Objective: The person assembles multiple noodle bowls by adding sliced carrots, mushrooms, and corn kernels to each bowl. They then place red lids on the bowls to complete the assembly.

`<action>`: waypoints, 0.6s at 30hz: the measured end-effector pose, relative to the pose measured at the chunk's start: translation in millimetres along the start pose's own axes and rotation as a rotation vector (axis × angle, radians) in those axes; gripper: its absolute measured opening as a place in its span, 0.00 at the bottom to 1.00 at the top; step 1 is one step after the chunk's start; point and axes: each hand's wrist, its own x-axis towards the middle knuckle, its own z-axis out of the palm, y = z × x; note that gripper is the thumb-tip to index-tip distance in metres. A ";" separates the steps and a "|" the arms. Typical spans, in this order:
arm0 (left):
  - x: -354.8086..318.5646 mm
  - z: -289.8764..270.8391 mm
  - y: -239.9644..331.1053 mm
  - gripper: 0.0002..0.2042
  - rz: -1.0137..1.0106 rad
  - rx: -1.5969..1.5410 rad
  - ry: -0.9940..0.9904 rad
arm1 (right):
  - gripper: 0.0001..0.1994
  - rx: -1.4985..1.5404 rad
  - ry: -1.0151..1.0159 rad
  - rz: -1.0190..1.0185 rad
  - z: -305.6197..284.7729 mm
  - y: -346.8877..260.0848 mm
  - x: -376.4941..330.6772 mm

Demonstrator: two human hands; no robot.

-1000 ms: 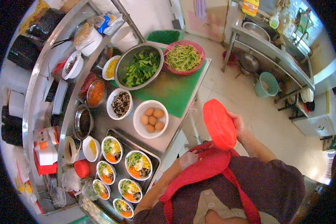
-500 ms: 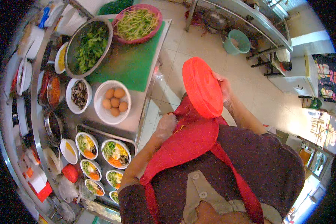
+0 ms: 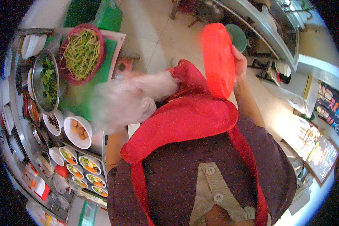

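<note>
My right hand [image 3: 240, 62] is closed on the edge of a bright red, round plastic container [image 3: 219, 62], held up on its side. The container's exact kind cannot be made out. My left hand [image 3: 133, 90] is blurred and mostly hidden by a crumpled clear plastic bag [image 3: 118, 105], which it grips beside the red apron [image 3: 180, 113]. One end of the bag reaches toward the apron front. Beyond the bag, to the left, stand a white bowl [image 3: 87, 141] of brown eggs and a pink basket [image 3: 101, 67] of green sprouts.
At the left, a steel bowl [image 3: 35, 77] of leafy greens stands by a green cutting board [image 3: 108, 56]. Several oval dishes [image 3: 89, 164] of vegetables sit on a tray. Steel shelving [image 3: 260, 34] and a green bucket [image 3: 237, 37] are at the far right.
My left hand has moved left from the apron front, and a clear plastic bag now shows there. The red container has risen and turned more edge-on in my right hand. The view has shifted.
</note>
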 end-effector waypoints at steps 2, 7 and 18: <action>29.5 -15.2 7.2 0.21 -0.036 -0.113 0.134 | 0.19 -0.017 -0.117 0.028 -1.2 -38.9 12.9; 99.0 -61.7 6.3 0.21 -0.094 -0.339 0.450 | 0.21 -0.044 -0.095 0.135 8.5 -88.2 55.5; 238.0 -67.5 -4.2 0.23 -0.047 -0.714 0.472 | 0.23 -0.100 -0.123 0.379 44.4 -92.0 178.9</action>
